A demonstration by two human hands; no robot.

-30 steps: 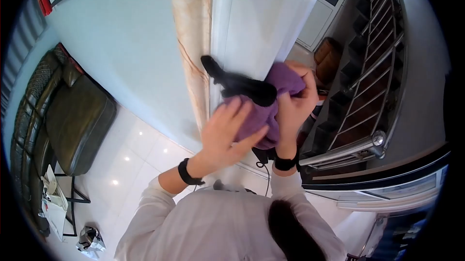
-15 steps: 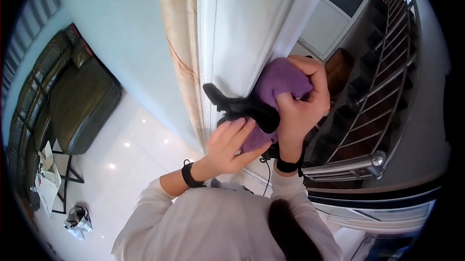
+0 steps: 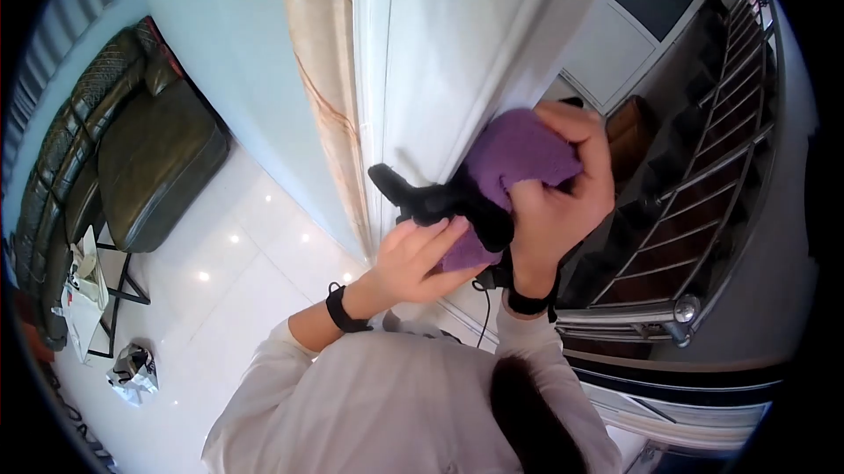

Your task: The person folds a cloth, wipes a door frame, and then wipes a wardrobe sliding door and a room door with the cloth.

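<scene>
The left hand held its fingers close together against the bottom of the black thing, which lay over the purple cloth near the white post's right edge, where the right hand pinched the cloth between thumb and bent fingers.

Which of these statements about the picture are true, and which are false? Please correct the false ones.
1. The right hand holds a purple cloth. True.
2. The black thing is far from both hands. False: it is by the fingers of the left hand.
3. There is a black band on each wrist. True.
4. The sofa is at the person's right. False: it is at the left.
5. The bag lies on the sofa. False: it is on the floor.
</scene>
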